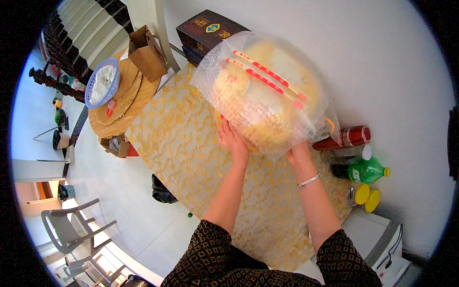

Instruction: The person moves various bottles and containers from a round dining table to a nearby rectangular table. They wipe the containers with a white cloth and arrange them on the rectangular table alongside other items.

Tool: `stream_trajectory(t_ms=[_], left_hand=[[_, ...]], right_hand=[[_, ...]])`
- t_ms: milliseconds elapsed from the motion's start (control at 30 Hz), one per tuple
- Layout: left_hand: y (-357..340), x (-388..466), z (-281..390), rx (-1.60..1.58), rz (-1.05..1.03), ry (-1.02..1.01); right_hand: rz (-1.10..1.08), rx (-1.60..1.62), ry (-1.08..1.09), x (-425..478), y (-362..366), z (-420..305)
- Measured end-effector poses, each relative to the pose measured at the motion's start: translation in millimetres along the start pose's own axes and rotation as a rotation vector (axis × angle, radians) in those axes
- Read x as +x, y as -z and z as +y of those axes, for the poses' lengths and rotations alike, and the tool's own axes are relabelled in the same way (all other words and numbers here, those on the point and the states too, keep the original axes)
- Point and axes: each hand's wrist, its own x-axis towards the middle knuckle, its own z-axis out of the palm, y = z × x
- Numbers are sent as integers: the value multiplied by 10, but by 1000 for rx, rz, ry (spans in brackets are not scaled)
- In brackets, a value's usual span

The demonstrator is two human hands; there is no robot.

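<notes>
Both my hands hold a large, rounded yellowish bundle (265, 97) in clear bubble wrap, above a table with a gold-patterned cover (172, 125). My left hand (233, 140) presses against its lower left side. At the lower right edge, my right hand (300, 152) has its fingers partly hidden by the wrap. Two slim sticks with red bands, apparently chopsticks (265, 77), run slantwise across the top; whether they lie over or under the plastic I cannot tell. Reddish marks show through the wrap, but its contents are not clear.
Behind the bundle stands a dark printed box (211, 30). Along the wall at right are a red-lidded jar (344, 138), a green bottle (369, 170) and yellow-lidded jars (362, 194). A blue basket (103, 83) and cardboard box (147, 53) sit on a round woven surface (143, 95).
</notes>
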Motion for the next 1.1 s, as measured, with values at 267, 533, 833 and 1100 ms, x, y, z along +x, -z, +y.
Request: stream_trajectory(t_ms=[267,533,833,1100], left_hand=[[-124,112,-453,-171,71,132],[107,188,-191,-567,-189,402],[588,-383,-243,-201,9,545],[326,-1046,-157,-76,-456,518]], right_hand=[[-75,-196,-11,112,110,129],[-66,-448,-67,66,200,-103],[304,-428,-96,29,1302,-100],[284,-441,-53,577,1805,348]])
